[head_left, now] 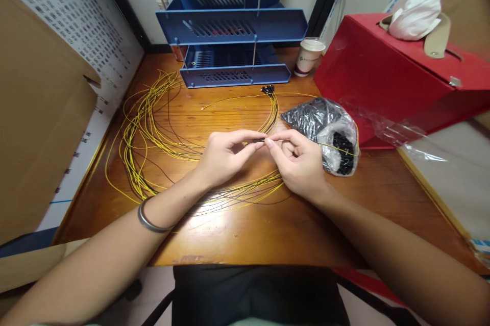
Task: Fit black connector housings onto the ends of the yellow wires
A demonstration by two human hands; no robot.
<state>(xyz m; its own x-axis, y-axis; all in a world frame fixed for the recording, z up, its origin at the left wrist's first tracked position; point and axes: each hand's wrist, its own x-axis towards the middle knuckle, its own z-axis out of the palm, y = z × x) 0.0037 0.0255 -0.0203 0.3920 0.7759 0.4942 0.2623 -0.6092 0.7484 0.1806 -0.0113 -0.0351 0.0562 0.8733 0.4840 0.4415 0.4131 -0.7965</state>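
My left hand [229, 153] pinches a small black connector [259, 140] between thumb and forefinger. Right against it, my right hand [296, 157] grips a thin yellow wire [337, 149] at its end; whether the wire sits inside the connector is hidden by my fingertips. A large loose coil of yellow and black wires [141, 127] lies around and under my hands. Several black connectors [268, 90] sit bunched on wire ends beyond my hands. Beside my right hand rests a clear plastic bag [312, 114] full of small black parts.
Blue tiered trays [233, 76] stand at the back of the wooden table [237, 244]. A paper cup [308, 56] is next to them. To the right is a red box [356, 71] with a tissue on top; cardboard [38, 111] rises at the left.
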